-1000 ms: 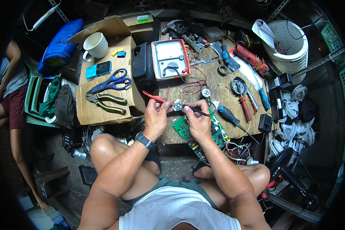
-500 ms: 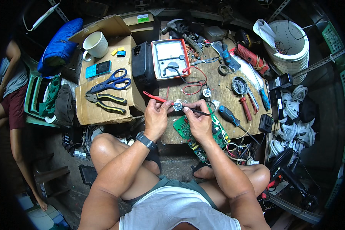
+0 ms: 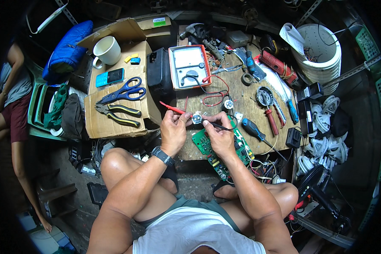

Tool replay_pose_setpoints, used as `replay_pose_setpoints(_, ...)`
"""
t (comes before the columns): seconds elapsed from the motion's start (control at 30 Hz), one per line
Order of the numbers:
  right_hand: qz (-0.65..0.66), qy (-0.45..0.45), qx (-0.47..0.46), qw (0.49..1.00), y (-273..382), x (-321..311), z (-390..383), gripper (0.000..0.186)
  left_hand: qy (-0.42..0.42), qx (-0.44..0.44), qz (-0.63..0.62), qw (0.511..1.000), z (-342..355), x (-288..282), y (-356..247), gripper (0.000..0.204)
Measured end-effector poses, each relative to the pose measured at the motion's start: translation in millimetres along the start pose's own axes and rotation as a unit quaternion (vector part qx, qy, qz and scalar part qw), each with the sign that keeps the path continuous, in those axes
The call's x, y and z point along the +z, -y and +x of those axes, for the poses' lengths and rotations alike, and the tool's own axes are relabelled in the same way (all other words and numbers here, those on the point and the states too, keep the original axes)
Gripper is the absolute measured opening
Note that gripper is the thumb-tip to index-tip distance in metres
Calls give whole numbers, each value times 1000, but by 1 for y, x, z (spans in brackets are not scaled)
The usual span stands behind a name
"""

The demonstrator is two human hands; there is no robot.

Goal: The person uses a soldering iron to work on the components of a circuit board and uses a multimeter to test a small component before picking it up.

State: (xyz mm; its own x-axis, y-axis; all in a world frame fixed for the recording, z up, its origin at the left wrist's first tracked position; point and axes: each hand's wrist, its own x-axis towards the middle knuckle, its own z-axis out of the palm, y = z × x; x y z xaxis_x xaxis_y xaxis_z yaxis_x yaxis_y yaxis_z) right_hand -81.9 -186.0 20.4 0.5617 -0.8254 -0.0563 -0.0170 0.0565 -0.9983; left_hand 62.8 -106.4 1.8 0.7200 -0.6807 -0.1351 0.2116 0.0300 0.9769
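Observation:
Between my fingertips is a small round part (image 3: pixel 197 119) with a pale, shiny face. My left hand (image 3: pixel 173 132) is closed on a red test probe (image 3: pixel 172 107), its handle pointing up and left. A black test probe (image 3: pixel 219 125) is pinched in my right hand (image 3: pixel 221 137). Both probes point at the round part; whether their tips touch it is too small to tell. Red and black leads run to an analog multimeter (image 3: pixel 189 59) in an open red-edged box. Below my right hand lies a green circuit board (image 3: pixel 202 140), partly covered by that hand and forearm.
A cardboard box (image 3: pixel 93 118) on the left bears scissors (image 3: pixel 122 92), pliers (image 3: pixel 118 114), a phone (image 3: pixel 110 77) and a mug (image 3: pixel 107 51). Right of my hands are a blue screwdriver (image 3: pixel 253 128) and a soldering iron (image 3: pixel 271 120). Another person (image 3: pixel 17 97) sits far left.
The whole view has shifted very slightly. Both hands keep their grip on the probes at the round part.

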Motion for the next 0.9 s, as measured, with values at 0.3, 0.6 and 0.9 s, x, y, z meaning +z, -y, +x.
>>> replay_pose_setpoints(0.3,0,2,6,1000,-1,-1,0,15,1,5,-13,1000,-1,1,1,23)
replay_pose_setpoints(0.6,0,4,13,1000,3,0,0,14,0,-5,12,1000,0,1,-1,23)
replay_pose_setpoints(0.9,12,3,9,1000,0,0,1,13,0,-6,5,1000,0,2,-2,22)
